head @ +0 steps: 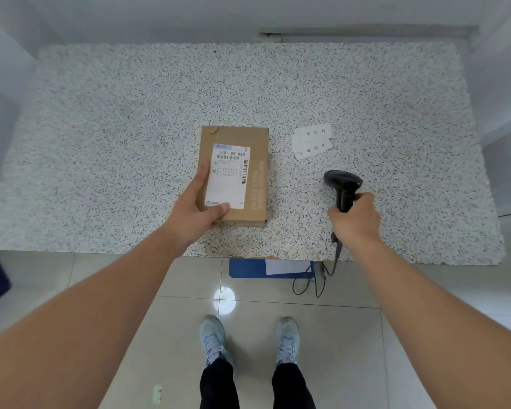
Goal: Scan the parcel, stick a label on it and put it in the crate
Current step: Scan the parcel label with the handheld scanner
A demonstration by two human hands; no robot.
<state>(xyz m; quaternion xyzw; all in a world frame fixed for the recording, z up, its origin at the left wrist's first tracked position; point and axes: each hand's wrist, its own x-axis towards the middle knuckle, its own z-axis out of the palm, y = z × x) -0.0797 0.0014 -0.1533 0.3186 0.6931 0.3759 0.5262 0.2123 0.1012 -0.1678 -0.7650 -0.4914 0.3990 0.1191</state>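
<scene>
Left hand (196, 208) gripping parcel (236, 175) on table (101, 143), right hand (355, 217) closed around scanner (343, 184)

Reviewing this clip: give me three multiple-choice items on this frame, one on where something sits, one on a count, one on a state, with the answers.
1. Where do the small white labels lie?
A. On the parcel's top
B. On the table, right of the parcel
C. On the floor

2. How many small white labels lie loose on the table?
A. Two
B. Four
C. None

3. What is the right hand doing?
A. Resting flat, open
B. Peeling a label
C. Gripping the barcode scanner

Answers: 1 B, they lie on the speckled top beside the parcel; 2 A, two overlapping slips show; 3 C, fingers wrap the scanner's handle while the left hand steadies the parcel.
</scene>
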